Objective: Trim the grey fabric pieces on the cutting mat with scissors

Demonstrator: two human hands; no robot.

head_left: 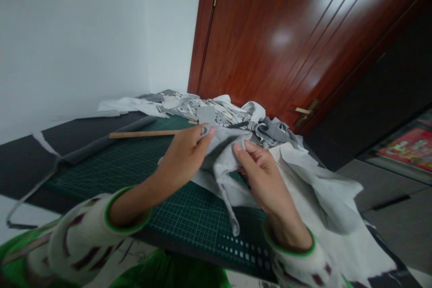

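A light grey piece of fabric (224, 162) is stretched between my two hands above the green cutting mat (189, 220). My left hand (184, 148) pinches its upper left edge between thumb and fingers. On the other side, my right hand (261, 166) grips a fold of the same piece, thumb on top. A narrow rolled strip of the fabric hangs down toward the mat, and part of the piece droops behind my hands. Just behind my left hand lies a wooden stick (145, 134), its right end hidden by the hand.
Fabric scraps (216, 110) are heaped along the back of the table, below a brown wooden door (270, 31). Larger pale fabric sheets (337, 216) cover the right side. A dark roll (108, 139) and a thin cord (37, 189) lie at left.
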